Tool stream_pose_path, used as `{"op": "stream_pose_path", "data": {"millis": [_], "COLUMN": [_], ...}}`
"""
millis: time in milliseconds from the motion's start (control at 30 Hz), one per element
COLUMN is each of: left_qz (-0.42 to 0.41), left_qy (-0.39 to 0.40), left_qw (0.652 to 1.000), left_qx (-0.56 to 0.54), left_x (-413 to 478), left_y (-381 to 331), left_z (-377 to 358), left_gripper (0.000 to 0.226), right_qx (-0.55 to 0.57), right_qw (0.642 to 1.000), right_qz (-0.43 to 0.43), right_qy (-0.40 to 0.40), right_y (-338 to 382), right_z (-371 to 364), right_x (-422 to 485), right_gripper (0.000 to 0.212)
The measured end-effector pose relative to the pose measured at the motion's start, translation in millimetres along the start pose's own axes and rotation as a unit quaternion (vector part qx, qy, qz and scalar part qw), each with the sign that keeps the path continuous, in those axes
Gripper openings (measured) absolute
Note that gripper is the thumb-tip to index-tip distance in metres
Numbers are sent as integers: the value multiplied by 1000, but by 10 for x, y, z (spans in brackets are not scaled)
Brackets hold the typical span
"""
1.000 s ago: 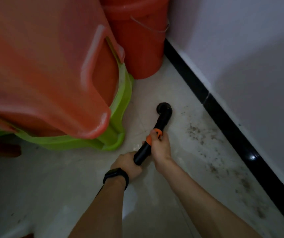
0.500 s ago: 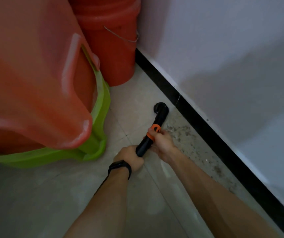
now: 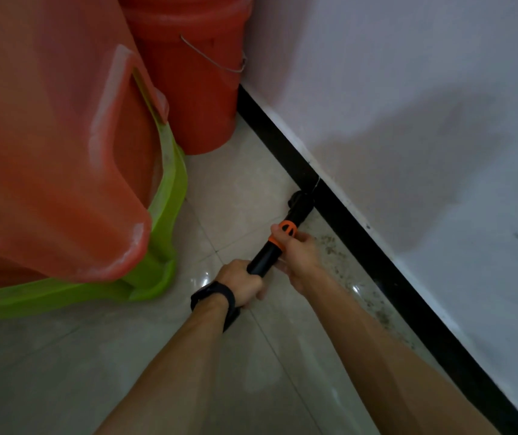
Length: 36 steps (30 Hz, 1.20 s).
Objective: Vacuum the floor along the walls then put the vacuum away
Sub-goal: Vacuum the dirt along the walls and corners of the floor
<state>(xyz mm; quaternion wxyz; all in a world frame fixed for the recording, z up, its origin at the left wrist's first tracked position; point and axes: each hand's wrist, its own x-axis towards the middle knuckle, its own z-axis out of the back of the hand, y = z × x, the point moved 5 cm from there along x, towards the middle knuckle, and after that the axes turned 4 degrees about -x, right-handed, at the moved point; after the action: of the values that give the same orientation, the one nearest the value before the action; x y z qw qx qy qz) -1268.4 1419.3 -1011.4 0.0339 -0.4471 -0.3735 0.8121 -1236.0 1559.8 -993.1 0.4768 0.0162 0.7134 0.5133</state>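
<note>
Both hands grip the black vacuum tube with orange collar (image 3: 275,244): left hand (image 3: 245,282) closed around its near end, right hand (image 3: 297,252) clasping just behind the collar; beyond them its nozzle touches the black baseboard (image 3: 377,262) on the pale tiled floor (image 3: 235,196)

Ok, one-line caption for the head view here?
Both hands, left hand and right hand, grip the vacuum tube, its nozzle against the black baseboard beside gritty floor.
</note>
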Motion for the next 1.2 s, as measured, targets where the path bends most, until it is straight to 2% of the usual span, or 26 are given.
{"op": "stream_pose_path", "data": {"millis": [100,300,433,567,767,867,1033,1200], "left_qz": [-2,-6,14,50,29,-2,-9,-33], "left_qy": [-3,-44,-78,-91,-91,-85,-63,-77], "left_qw": [1000,991,990,990,989,985,986,980], "left_qx": [26,126,121,99,117,152,154,181], "left_x": [-41,-278,-567,-825,-774,-692,-596,-559], "left_y": [23,214,550,810,649,522,434,278], "left_z": [34,312,476,510,289,134,73,67], "left_gripper": [28,22,16,16,10,13,12,7], "right_qx": [39,71,43,51,50,65,39,53], "right_qw": [998,990,989,984,993,996,998,997], "right_qz": [-30,-82,-97,-116,-84,-62,-50,-48], "right_qy": [40,85,108,128,60,23,8,-2], "right_y": [-25,-183,-436,-677,-654,-623,-567,-452], "right_z": [-37,-283,-565,-729,-500,-349,-241,-225], "right_x": [-21,-212,-460,-658,-564,-435,-311,-208], "right_gripper": [33,14,24,19,23,16,16,16]}}
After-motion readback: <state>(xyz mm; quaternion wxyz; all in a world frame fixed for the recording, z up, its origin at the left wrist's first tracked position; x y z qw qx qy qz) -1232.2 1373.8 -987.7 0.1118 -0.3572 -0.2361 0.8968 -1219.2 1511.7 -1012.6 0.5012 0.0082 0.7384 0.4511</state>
